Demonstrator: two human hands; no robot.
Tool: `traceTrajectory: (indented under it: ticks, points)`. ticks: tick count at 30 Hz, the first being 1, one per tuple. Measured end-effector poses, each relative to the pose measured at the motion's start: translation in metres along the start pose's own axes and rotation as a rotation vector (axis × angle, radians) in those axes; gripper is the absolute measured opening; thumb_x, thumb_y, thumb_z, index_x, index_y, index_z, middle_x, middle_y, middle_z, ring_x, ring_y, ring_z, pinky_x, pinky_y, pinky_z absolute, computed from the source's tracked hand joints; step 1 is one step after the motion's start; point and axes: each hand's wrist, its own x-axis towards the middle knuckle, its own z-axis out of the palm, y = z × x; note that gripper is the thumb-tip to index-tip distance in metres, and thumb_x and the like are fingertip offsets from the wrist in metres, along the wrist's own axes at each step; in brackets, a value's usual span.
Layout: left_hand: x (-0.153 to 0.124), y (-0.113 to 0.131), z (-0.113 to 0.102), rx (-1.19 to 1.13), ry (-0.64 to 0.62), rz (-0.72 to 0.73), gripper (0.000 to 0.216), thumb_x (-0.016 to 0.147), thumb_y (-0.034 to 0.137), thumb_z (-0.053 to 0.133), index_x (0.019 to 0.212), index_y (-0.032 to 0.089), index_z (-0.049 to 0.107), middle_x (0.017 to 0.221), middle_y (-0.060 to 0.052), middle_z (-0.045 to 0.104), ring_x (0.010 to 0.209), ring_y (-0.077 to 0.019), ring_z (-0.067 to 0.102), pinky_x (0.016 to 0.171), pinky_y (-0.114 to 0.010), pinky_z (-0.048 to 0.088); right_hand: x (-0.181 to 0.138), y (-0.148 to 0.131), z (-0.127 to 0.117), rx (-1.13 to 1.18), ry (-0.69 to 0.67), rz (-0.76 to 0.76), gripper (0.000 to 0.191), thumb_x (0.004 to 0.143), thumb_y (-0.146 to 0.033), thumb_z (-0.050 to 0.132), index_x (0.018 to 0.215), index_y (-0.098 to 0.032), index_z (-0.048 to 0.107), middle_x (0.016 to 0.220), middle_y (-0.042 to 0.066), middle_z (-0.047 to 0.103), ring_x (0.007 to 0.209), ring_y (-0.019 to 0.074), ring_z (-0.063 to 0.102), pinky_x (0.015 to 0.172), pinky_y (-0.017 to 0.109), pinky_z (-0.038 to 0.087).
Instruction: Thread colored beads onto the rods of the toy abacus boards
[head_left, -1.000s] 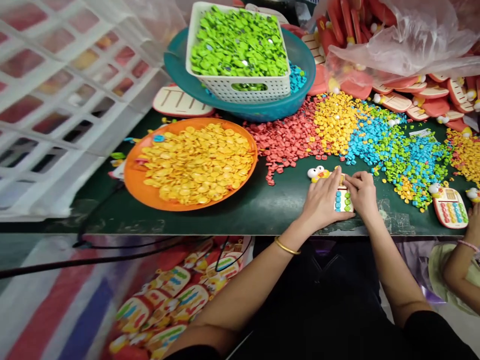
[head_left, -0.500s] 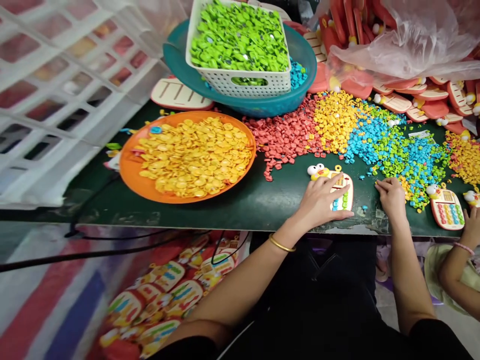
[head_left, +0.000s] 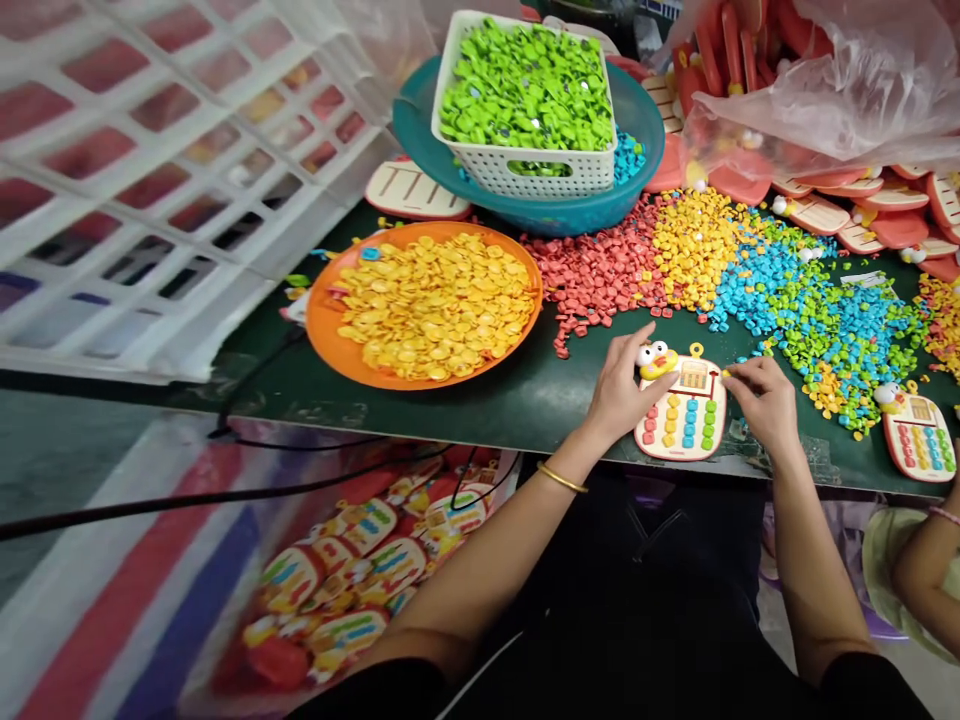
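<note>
Far left, a white plastic lattice crate [head_left: 150, 160] stands on the dark green surface [head_left: 559, 395]. Next, a round orange plastic dish [head_left: 321, 330] holds flat yellow discs [head_left: 442, 305]. Behind and to its right, a white perforated plastic basket [head_left: 484, 168] of bright green pieces [head_left: 525, 85] sits in a round teal plastic basin [head_left: 559, 217].

The left forearm, with a gold-coloured bangle [head_left: 561, 478] at the wrist, rises obliquely rightward over the front edge. The left hand [head_left: 616, 390] is turned inward: forefinger extended past the upper left of a cream, red-edged plastic toy [head_left: 681, 408], thumb laid across its front below the bulging white eyes. Grip: closed about the toy's yellow-beaked head, between thumb and fingers. The toy lies face up near the front edge, between the hands, and carries columns of red, yellow, blue and green buttons.

The right forearm stands nearly upright in view, wrist bent toward the toy. The right hand [head_left: 765, 400] is at the toy's upper right edge, knuckles raised, fingers curled. Grip: thumb and forefinger pinching a small yellow piece [head_left: 726, 374], mostly hidden.

Beyond it spreads a mixed heap of small blue and green plastic pieces [head_left: 840, 320]. Farther right lies a second cream toy [head_left: 919, 432]; another person's forearm [head_left: 926, 570] shows at the edge.
</note>
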Motion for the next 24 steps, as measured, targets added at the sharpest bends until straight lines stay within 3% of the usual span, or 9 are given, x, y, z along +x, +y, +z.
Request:
traceTrajectory:
  ticks: [5,11,18,20,24]
  points:
    - [-0.008,0.001,0.005,-0.113,0.071,0.071,0.064,0.089,0.041,0.064,0.146,0.024,0.04,0.126,-0.01,0.05,0.111,-0.0211,0.058,0.093,-0.035,0.054,-0.001,-0.012,0.011,0.074,-0.041,-0.011,0.018,0.083,-0.037,0.069,0.089,-0.024,0.079,0.085,0.003,0.063,0.078,0.0165,0.06,0.066,0.03,0.049]
    - [-0.009,0.005,0.0,-0.183,0.101,0.183,0.055,0.088,0.039,0.067,0.138,0.022,0.05,0.123,-0.01,0.049,0.112,-0.0219,0.057,0.092,-0.036,0.056,-0.002,-0.011,0.001,0.162,-0.011,-0.054,0.01,0.08,-0.033,0.075,0.086,-0.027,0.08,0.083,0.002,0.065,0.081,0.0169,0.061,0.071,0.032,0.051]
    - [-0.009,0.007,0.0,-0.237,0.1,0.218,0.052,0.088,0.036,0.068,0.136,0.021,0.052,0.122,-0.01,0.049,0.11,-0.0209,0.059,0.082,-0.031,0.059,0.001,-0.014,-0.008,0.202,-0.088,-0.123,0.008,0.078,-0.029,0.077,0.084,-0.031,0.08,0.084,0.001,0.065,0.08,0.0162,0.06,0.071,0.032,0.05]
    - [-0.009,0.009,-0.003,-0.21,0.127,0.262,0.051,0.089,0.035,0.067,0.135,0.021,0.053,0.122,-0.011,0.05,0.11,-0.021,0.059,0.082,-0.031,0.06,0.003,-0.017,-0.007,0.283,-0.091,-0.024,0.019,0.073,-0.03,0.081,0.092,-0.031,0.079,0.092,0.002,0.068,0.084,0.0168,0.062,0.075,0.033,0.052]
    - [-0.015,0.017,-0.016,-0.088,0.245,0.489,0.054,0.086,0.027,0.072,0.135,0.021,0.053,0.118,-0.01,0.052,0.108,-0.0206,0.059,0.088,-0.034,0.059,0.0,-0.029,-0.006,0.598,-0.217,0.338,0.042,0.066,-0.041,0.085,0.105,-0.027,0.076,0.104,0.005,0.074,0.091,0.0215,0.068,0.083,0.039,0.056]
